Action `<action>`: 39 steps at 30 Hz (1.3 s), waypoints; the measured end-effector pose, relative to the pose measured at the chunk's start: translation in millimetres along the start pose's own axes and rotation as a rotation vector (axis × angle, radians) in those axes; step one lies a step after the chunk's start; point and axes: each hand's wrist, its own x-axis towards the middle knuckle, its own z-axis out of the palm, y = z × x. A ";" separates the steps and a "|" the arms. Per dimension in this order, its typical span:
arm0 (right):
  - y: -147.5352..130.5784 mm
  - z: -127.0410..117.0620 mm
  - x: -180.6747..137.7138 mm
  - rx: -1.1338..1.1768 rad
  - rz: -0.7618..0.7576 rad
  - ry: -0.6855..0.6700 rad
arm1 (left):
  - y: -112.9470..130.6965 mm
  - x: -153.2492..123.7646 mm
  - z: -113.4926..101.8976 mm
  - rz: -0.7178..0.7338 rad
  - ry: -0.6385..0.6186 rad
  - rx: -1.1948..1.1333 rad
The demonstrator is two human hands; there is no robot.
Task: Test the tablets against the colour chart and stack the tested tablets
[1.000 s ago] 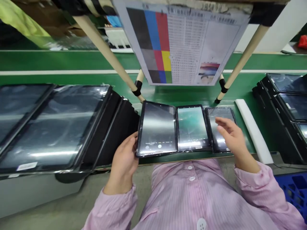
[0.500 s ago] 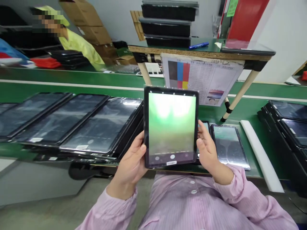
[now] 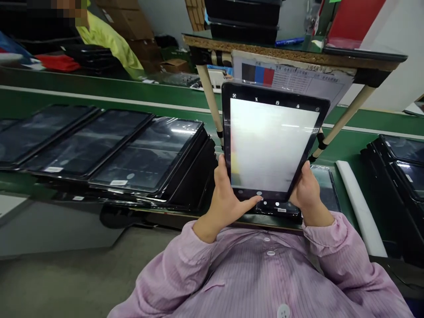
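Note:
I hold a black tablet (image 3: 271,141) upright in front of me, its screen lit nearly white with a row of icons at top and bottom. My left hand (image 3: 228,201) grips its lower left edge, the thumb lying on the bottom bar of the screen. My right hand (image 3: 308,192) grips the lower right corner. The tablet faces a printed colour chart (image 3: 291,77) that hangs from a small raised table (image 3: 291,53). Two more tablets lie on the green bench below, one (image 3: 278,206) mostly hidden under the held one and another (image 3: 326,190) to its right.
Rows of dark tablets (image 3: 145,154) lean stacked on the left; more tablets (image 3: 397,168) sit at the right past a white foam strip (image 3: 359,207). The small table's legs (image 3: 210,97) stand on the green bench (image 3: 99,99). A person in yellow (image 3: 106,37) works at the far left.
I lifted the left tablet off the bench with both hands, raised it higher and to the right toward the chart. Its screen went from green to almost white.

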 end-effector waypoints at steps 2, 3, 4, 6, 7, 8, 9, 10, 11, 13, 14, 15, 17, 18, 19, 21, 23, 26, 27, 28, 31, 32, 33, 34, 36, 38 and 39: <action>0.5 -2.2 0.8 -0.036 -0.019 0.001 | 1.1 -1.7 1.4 0.013 -0.016 0.038; 0.7 -2.9 1.3 -0.047 -0.025 0.001 | 1.7 -2.4 2.3 0.017 -0.024 0.049; 0.9 -3.3 1.7 -0.056 -0.027 -0.002 | 2.3 -3.1 3.6 0.019 -0.027 0.057; 1.1 -3.4 2.3 -0.063 -0.025 -0.008 | 2.9 -4.2 6.7 0.005 -0.011 0.073; 1.0 -3.2 2.4 -0.058 -0.022 -0.011 | 3.0 -4.6 8.4 -0.002 0.002 0.080; 0.9 -2.9 2.4 -0.047 -0.018 -0.015 | 2.8 -4.9 10.1 -0.005 0.015 0.083; 0.7 -2.5 2.2 -0.030 -0.013 -0.023 | 2.5 -5.1 11.5 -0.006 0.025 0.085; 0.5 -2.0 2.0 -0.006 -0.009 -0.027 | 2.0 -5.2 12.7 -0.004 0.030 0.082; 0.2 -1.5 1.9 0.026 -0.005 -0.030 | 1.5 -5.2 13.6 0.001 0.031 0.076; -0.1 -0.4 1.7 0.100 0.004 -0.033 | 0.3 -5.3 14.8 0.015 0.035 0.058; -0.1 0.3 1.7 0.134 0.005 -0.034 | -0.3 -5.4 15.1 0.024 0.042 0.049; 0.0 1.0 1.8 0.164 0.004 -0.032 | -0.8 -5.7 15.4 0.037 0.051 0.037; 0.7 2.3 2.0 0.193 -0.003 -0.029 | -1.9 -6.2 15.1 0.050 0.068 -0.001; 1.3 2.7 2.0 0.192 -0.010 -0.026 | -2.4 -6.3 14.5 0.040 0.073 -0.038; 1.9 2.9 1.7 0.185 -0.016 -0.024 | -3.0 -6.1 13.3 0.014 0.073 -0.102; 2.4 2.3 0.3 0.150 -0.026 -0.020 | -4.2 -4.5 9.5 -0.116 0.083 -0.345; 0.1 0.7 -1.9 0.068 -0.060 -0.044 | -5.9 -1.6 4.1 -0.329 0.098 -0.677; -12.4 -1.8 -3.8 -0.200 -0.249 -0.145 | -9.0 1.9 -4.0 -0.613 0.120 -1.006; -18.7 -2.3 -3.6 -0.312 -0.340 -0.185 | -10.0 2.1 -6.0 -0.666 0.125 -1.045; -25.5 -2.5 -2.8 -0.420 -0.430 -0.216 | -10.8 1.8 -7.5 -0.704 0.131 -1.067; -43.5 -2.1 1.2 -0.641 -0.621 -0.256 | -11.2 -1.8 -9.4 -0.770 0.123 -1.088; -47.1 -1.7 2.4 -0.675 -0.658 -0.256 | -10.4 -3.5 -9.5 -0.783 0.117 -1.088; -49.1 -1.4 3.3 -0.699 -0.680 -0.252 | -9.1 -5.1 -9.5 -0.794 0.115 -1.083; -49.7 -1.1 3.9 -0.718 -0.682 -0.243 | -7.2 -6.6 -9.6 -0.805 0.118 -1.074; -47.4 -0.8 4.7 -0.759 -0.633 -0.225 | -1.7 -8.7 -10.5 -0.818 0.153 -1.035; -43.3 -2.0 6.2 -0.801 -0.538 -0.216 | 5.0 -8.9 -13.9 -0.828 0.201 -0.982; -41.4 -3.7 7.5 -0.804 -0.491 -0.228 | 7.9 -8.1 -16.8 -0.837 0.224 -0.959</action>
